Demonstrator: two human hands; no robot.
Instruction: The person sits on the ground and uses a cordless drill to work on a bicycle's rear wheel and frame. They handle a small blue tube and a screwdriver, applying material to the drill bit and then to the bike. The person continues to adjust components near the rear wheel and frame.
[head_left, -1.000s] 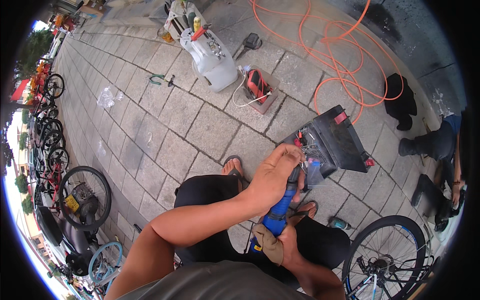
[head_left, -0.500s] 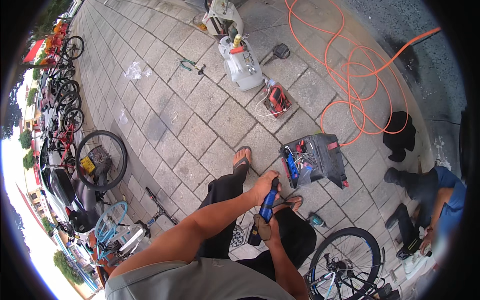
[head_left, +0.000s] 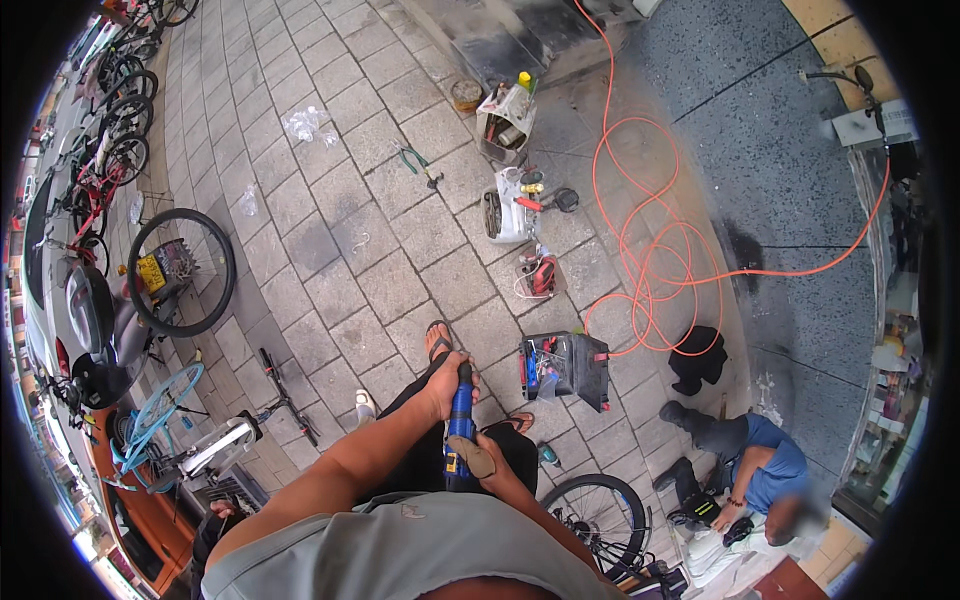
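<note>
One left hand [head_left: 451,388] and one right hand [head_left: 490,464] share one blue power tool [head_left: 461,412]. Near: two flip-flops [head_left: 440,348], one black toolbox [head_left: 580,368]. Farther: two cut-open white containers [head_left: 518,224], one pair of green-handled pliers [head_left: 408,160]. Right: one orange hose [head_left: 780,271], one co-worker [head_left: 772,462]. Far left: several bicycles [head_left: 127,158] (overlapping too much to count).

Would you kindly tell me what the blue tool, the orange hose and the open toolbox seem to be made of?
Blue tool: probably moulded plastic with a slight sheen, judging by its solid, even colour.
Orange hose: rubber or plastic, smooth in look; its curling loops show that it bends easily, but not which.
Open toolbox: likely black plastic, fairly matte, as its dark surface shows only soft highlights.
</note>
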